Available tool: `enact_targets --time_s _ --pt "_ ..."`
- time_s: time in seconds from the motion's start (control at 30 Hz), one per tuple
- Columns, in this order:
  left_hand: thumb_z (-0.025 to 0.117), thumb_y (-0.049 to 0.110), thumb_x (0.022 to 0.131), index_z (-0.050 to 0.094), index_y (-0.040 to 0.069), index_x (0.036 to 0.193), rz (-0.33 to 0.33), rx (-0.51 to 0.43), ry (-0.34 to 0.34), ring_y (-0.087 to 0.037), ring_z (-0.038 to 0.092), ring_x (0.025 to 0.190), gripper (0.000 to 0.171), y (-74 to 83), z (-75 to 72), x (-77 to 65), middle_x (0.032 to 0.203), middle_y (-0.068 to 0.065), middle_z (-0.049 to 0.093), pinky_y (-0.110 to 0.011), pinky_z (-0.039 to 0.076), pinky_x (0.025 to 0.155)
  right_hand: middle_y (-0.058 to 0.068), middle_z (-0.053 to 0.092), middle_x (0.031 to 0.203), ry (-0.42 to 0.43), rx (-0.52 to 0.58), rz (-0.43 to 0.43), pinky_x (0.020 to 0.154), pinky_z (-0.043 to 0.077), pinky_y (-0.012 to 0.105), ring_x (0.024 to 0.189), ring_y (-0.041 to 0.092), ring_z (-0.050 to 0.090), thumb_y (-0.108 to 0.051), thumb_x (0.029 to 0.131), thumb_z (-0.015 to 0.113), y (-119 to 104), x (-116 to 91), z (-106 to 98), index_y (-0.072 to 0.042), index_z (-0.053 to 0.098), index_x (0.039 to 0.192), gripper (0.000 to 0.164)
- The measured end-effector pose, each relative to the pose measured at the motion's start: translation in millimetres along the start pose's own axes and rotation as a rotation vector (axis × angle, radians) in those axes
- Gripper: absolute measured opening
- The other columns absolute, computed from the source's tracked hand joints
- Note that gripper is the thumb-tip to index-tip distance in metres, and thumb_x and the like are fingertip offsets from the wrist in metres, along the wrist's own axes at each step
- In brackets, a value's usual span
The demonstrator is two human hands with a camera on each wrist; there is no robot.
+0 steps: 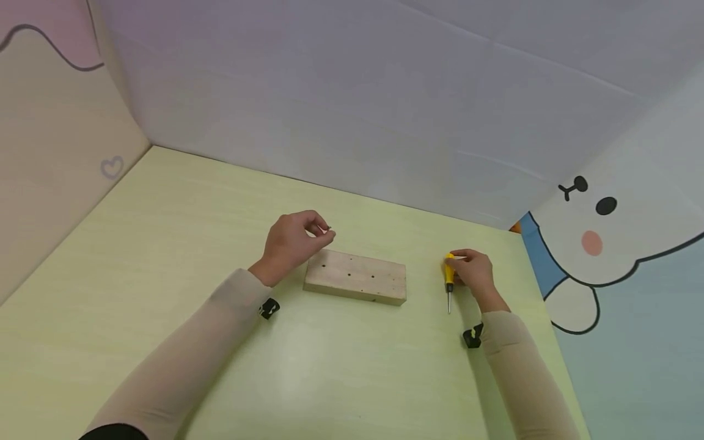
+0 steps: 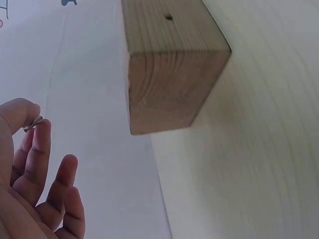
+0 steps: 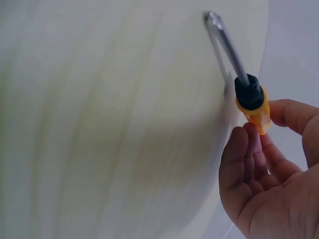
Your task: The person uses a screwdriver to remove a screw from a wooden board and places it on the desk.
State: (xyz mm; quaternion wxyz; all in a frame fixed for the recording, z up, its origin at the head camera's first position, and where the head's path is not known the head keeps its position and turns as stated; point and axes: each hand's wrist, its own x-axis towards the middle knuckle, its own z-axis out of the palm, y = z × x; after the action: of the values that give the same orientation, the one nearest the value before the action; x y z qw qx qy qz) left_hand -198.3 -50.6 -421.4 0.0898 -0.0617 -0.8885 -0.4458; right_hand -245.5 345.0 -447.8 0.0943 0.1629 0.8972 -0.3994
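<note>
My left hand [image 1: 294, 240] pinches a small screw [image 2: 34, 123] between thumb and index finger, above the left end of a wooden block [image 1: 356, 278]. Several small dark holes dot the block's top face; one hole [image 2: 169, 17] shows close up in the left wrist view. Over to the right, my right hand [image 1: 474, 270] holds a screwdriver [image 1: 449, 278] by its yellow handle, between thumb and fingers. The screwdriver's metal shaft [image 3: 229, 47] points toward the front of the table, with its tip close to the tabletop.
The block lies on a pale yellow-green table [image 1: 308, 360]. A light wall [image 1: 330, 110] rises along the back edge, and side panels with painted cartoon shapes [image 1: 591, 241] stand at left and right. Black wrist cameras [image 1: 269, 308] sit under both sleeves.
</note>
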Motion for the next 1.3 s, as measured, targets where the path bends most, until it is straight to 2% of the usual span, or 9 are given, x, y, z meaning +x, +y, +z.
enact_targets --time_s 0.13,0.3,0.73,1.03,1.3 --pt "0.069 0.038 0.084 0.067 0.026 0.085 -0.045 0.028 0.004 -0.012 0.064 0.073 0.013 -10.6 -13.7 1.9 0.082 0.007 0.073 -0.029 0.043 0.057 0.010 0.060 0.102 0.004 -0.014 -0.001 0.063 0.057 0.023 0.062 0.006 0.060 -0.025 0.090 0.065 0 1 0 -0.005 0.060 0.128 0.044" --pt "0.069 0.039 0.084 0.068 0.025 0.086 -0.100 0.046 0.008 -0.013 0.063 0.071 0.014 -26.4 -23.3 3.8 0.083 0.006 0.073 -0.030 0.044 0.058 0.009 0.062 0.098 0.016 -0.026 0.004 0.060 0.055 0.021 0.059 0.005 0.059 -0.024 0.089 0.066 2 3 0 -0.004 0.061 0.127 0.043" --pt "0.068 0.038 0.084 0.071 0.019 0.087 -0.202 0.081 0.016 -0.017 0.063 0.074 0.020 -63.2 -29.5 7.2 0.085 -0.001 0.072 -0.029 0.043 0.057 0.012 0.061 0.103 0.024 -0.025 -0.008 0.060 0.055 0.021 0.060 0.005 0.059 -0.023 0.089 0.066 3 1 1 -0.004 0.060 0.128 0.043" --pt "0.068 0.039 0.085 0.070 0.019 0.087 -0.299 0.103 -0.030 -0.018 0.062 0.074 0.021 -76.7 -32.8 8.5 0.086 -0.001 0.072 -0.029 0.044 0.060 0.013 0.061 0.103 0.021 -0.043 -0.008 0.061 0.055 0.021 0.063 0.006 0.059 -0.023 0.090 0.066 5 2 1 -0.004 0.060 0.127 0.042" --pt "0.069 0.039 0.084 0.072 0.016 0.087 -0.365 0.134 -0.054 -0.020 0.062 0.078 0.024 -81.3 -33.4 8.3 0.089 -0.003 0.073 -0.029 0.042 0.062 0.012 0.060 0.100 0.025 -0.062 -0.014 0.060 0.054 0.020 0.063 0.007 0.059 -0.024 0.089 0.066 8 4 3 -0.005 0.062 0.125 0.041"
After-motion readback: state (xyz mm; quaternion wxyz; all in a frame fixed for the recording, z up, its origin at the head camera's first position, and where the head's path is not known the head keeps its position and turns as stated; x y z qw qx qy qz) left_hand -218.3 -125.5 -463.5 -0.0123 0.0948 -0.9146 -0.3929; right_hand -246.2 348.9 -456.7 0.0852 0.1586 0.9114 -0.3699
